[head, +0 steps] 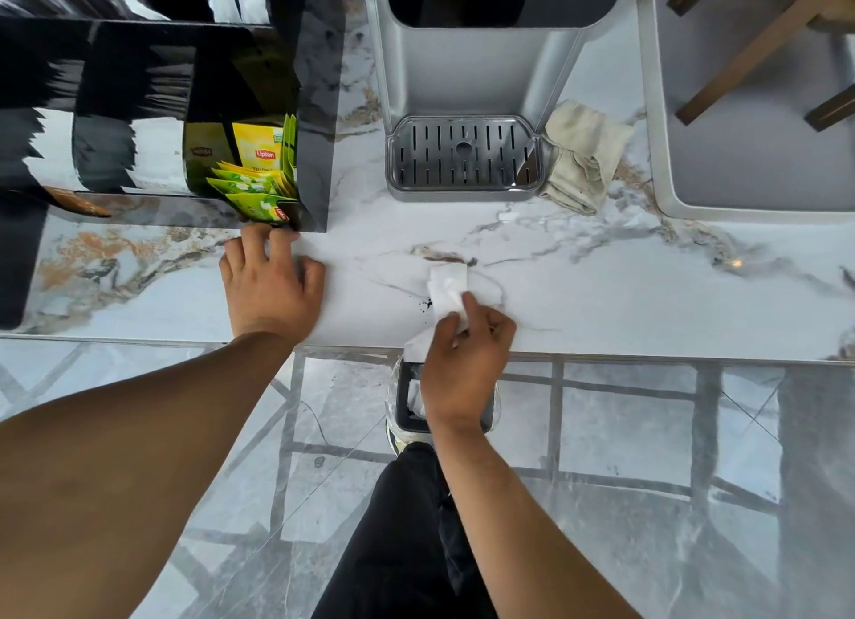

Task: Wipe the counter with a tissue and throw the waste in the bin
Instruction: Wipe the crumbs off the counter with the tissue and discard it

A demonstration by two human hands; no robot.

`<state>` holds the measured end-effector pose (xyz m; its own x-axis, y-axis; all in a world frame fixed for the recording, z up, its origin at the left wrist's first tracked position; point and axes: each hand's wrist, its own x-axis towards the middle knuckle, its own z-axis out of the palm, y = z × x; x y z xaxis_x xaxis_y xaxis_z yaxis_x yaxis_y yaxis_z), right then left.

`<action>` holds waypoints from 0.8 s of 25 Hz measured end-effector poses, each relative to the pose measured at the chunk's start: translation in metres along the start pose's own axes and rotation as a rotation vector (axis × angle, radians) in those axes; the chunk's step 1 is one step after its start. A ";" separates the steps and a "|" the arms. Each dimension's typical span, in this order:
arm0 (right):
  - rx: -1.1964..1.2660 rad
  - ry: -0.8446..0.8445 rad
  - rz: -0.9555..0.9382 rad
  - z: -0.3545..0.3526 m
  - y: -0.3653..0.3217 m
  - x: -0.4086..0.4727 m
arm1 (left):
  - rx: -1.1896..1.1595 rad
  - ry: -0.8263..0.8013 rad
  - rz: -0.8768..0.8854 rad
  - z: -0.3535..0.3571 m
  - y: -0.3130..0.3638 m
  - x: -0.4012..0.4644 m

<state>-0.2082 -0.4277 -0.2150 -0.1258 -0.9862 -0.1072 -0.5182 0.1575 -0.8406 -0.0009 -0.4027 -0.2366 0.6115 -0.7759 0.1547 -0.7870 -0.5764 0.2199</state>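
Observation:
A white tissue [445, 290] lies flat on the marble counter [624, 294], and my right hand [465, 354] presses and grips its near end at the counter's front edge. Small dark crumbs [425, 303] sit just left of the tissue. My left hand [268, 280] rests palm down on the counter with fingers spread, touching the base of the black tea-bag holder [259, 174]. Below the counter edge, under my right hand, stands a small black bin [407, 405] with a clear liner and white paper inside; my wrist hides much of it.
A grey water dispenser with a slotted drip tray [462, 158] stands at the back centre. A crumpled beige cloth [583, 155] lies to its right. A grey tray [740, 109] fills the back right. My dark trouser leg and shoe are by the bin.

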 end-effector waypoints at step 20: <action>-0.205 -1.080 -0.593 -0.023 -0.012 0.097 | 0.010 -0.002 -0.006 0.000 -0.001 0.000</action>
<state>-0.2337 -0.5238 -0.2036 0.8800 -0.4295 -0.2026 -0.3920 -0.4162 -0.8204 0.0001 -0.4021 -0.2367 0.6157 -0.7733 0.1513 -0.7844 -0.5832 0.2111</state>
